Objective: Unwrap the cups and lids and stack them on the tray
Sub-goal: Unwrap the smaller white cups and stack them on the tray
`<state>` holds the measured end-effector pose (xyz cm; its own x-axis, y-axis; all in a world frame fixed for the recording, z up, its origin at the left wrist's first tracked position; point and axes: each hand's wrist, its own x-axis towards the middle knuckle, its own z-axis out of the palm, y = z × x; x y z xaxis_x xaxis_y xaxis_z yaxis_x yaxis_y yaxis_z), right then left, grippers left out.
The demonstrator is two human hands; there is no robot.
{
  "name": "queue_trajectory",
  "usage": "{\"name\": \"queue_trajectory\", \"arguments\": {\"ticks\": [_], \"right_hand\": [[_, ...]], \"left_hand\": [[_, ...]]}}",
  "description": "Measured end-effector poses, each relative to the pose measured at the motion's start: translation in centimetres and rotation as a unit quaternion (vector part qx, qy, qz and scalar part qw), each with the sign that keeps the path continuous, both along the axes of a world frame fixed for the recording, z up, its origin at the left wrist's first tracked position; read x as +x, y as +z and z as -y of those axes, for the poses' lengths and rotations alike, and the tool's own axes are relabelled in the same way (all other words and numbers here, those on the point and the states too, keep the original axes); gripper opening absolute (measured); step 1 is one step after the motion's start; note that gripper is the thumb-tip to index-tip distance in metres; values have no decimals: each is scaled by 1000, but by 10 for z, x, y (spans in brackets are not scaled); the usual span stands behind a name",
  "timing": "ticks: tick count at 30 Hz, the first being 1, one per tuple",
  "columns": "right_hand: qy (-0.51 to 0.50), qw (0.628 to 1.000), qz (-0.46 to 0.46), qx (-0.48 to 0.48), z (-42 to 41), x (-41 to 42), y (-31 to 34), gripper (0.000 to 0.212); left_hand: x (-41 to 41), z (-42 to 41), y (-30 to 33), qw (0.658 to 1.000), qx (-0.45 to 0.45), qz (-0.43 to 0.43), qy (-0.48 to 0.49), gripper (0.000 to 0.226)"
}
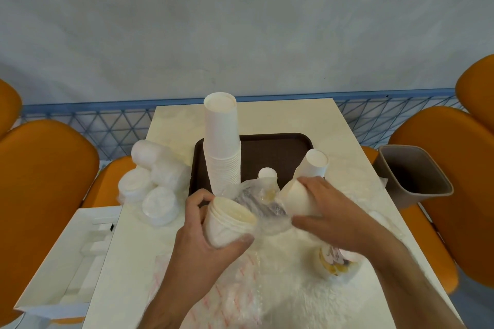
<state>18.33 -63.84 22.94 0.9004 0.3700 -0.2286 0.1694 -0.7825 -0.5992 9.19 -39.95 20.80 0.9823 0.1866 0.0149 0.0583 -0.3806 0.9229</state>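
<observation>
My left hand (211,238) grips a short nested stack of white paper cups (227,224), its open rims tilted toward me, with clear plastic wrap (260,205) trailing from it. My right hand (324,208) holds another white cup stack (295,199) whose far end (315,161) points away over the dark brown tray (278,149). A tall upside-down stack of white cups (222,141) stands on the tray's left side. One small inverted cup (267,175) stands near the tray's front. Wrapped white lids (152,181) lie in a heap left of the tray.
Crumpled plastic wrap (267,283) covers the near table, with a printed cup (335,262) lying in it under my right forearm. A grey bin (411,176) stands to the right. A white cardboard box (72,256) sits at the left. Orange chairs (45,181) flank the table.
</observation>
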Motion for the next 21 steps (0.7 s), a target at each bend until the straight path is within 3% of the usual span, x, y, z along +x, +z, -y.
{"name": "queue_trajectory", "arguments": {"ticks": [4,10,17,21], "right_hand": [[-104,989,73,72,13,23,5,85],[-184,952,199,144,17,54,10,82],[-125,979,159,-1,21,89,-11,54],[-105,986,122,-29,24,98,-30,54]], "left_hand": [[-1,2,1,1000,-9,-8,-2,83],[-4,6,-3,1000,-14,-19,-9,85],[-9,3,-7,1000,-6,-24,-2,85],[-9,3,-8,999,-8,-32,1,86]]}}
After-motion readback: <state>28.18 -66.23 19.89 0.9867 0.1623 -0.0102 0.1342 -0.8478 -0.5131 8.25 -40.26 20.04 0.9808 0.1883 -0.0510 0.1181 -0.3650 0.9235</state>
